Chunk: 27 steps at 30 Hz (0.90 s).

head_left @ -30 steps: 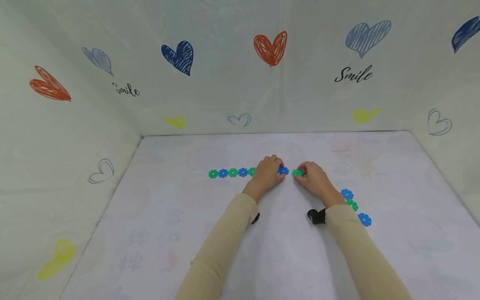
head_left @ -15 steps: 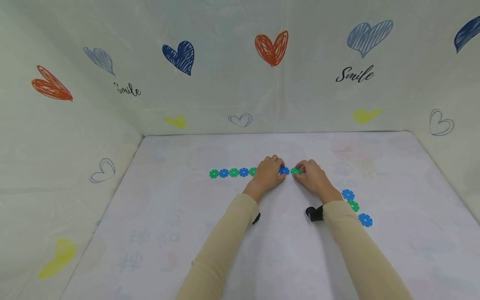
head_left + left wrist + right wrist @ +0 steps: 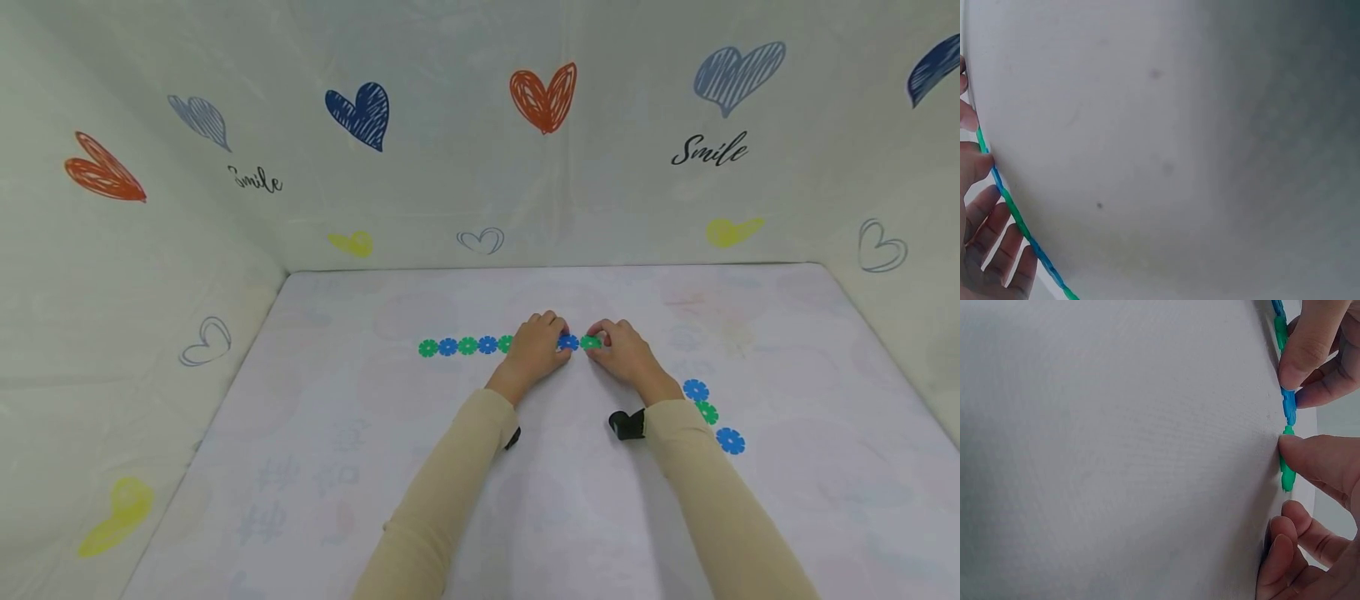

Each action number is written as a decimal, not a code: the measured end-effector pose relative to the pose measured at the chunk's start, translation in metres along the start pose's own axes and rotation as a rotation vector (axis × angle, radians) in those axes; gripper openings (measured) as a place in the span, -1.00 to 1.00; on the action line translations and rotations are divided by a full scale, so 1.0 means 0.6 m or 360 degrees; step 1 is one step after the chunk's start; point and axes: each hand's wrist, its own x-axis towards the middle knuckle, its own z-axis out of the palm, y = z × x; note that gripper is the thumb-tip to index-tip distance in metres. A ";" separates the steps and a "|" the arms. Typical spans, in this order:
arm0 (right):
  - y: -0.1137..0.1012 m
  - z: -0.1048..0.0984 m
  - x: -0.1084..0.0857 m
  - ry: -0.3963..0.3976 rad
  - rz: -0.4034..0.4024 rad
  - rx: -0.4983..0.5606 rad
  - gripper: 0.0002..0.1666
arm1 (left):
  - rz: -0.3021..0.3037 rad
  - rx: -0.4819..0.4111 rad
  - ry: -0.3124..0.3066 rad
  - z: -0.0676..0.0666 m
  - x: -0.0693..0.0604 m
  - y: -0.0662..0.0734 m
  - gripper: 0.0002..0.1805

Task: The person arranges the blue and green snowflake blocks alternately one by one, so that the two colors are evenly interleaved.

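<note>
A row of alternating green and blue flower-shaped discs lies flat; its left part shows a green disc (image 3: pixel 467 345) and a blue disc (image 3: pixel 487 344). My left hand (image 3: pixel 534 352) covers the row's middle and pinches the blue disc (image 3: pixel 568 342) at its right end, thumb on the near edge. My right hand (image 3: pixel 628 358) holds a green disc (image 3: pixel 590 342) between thumb and index finger, right beside that blue one. In the right wrist view the green disc (image 3: pixel 1288 478) meets the blue disc (image 3: pixel 1289 407) edge to edge; whether they interlock I cannot tell.
On the white table (image 3: pixel 360 483), right of my right forearm, lie a blue disc (image 3: pixel 696 389), a green disc (image 3: pixel 707 412) and another blue disc (image 3: pixel 731 441). A pale curtain (image 3: pixel 420 192) printed with hearts stands behind the table.
My right hand has moved slightly left with the green disc, closing the gap to the blue disc. My left hand has stayed in place on the row.
</note>
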 end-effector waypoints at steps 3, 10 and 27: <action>0.000 0.000 0.001 -0.0008 0.0004 0.0006 -0.61 | 0.0005 0.0011 0.0015 0.002 -0.001 0.000 -0.59; 0.000 -0.001 0.003 -0.0007 0.0002 -0.0001 -0.60 | 0.0009 0.0012 0.0038 0.004 -0.002 -0.001 -0.59; 0.001 -0.002 0.001 -0.0019 -0.0007 0.0009 -0.60 | 0.0014 -0.0007 0.0020 0.000 -0.004 -0.001 -0.60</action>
